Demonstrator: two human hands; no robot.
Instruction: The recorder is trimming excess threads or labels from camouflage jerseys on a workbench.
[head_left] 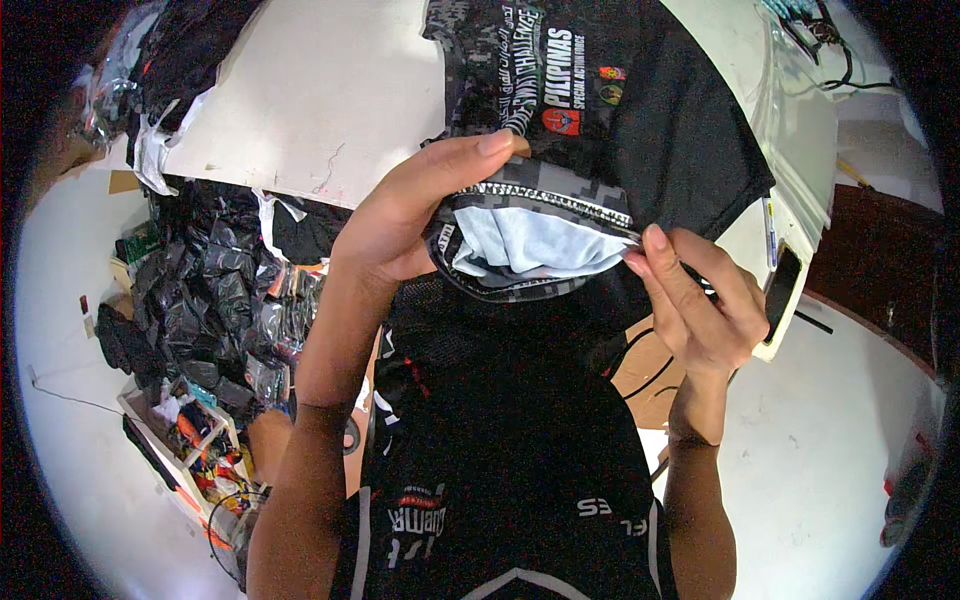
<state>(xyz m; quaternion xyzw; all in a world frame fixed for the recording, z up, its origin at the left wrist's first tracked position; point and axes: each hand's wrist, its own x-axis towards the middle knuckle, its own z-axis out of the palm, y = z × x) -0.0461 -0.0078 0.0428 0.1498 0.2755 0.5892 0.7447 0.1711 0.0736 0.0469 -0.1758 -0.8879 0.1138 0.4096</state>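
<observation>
**Left hand point(395, 220) and right hand point(705, 305) hold a garment point(690, 120)**

We see its far part spread on a white table point(310, 95). The left curls half-open around the camouflage edge point(560, 180); the right pinches, thumb to fingers, one end of the pale-lined opening point(530, 238). White lettering point(560, 65) and coloured emblems point(562, 122) mark the cloth; the grainy rim seemingly bears zigzag stitching point(565, 204).

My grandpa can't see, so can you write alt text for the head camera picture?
A bare left hand and right hand hold open a black and grey camouflage-print garment, showing pale fabric inside. Part of the garment lies on a white table. Black plastic bags are heaped at the picture's left.
</observation>
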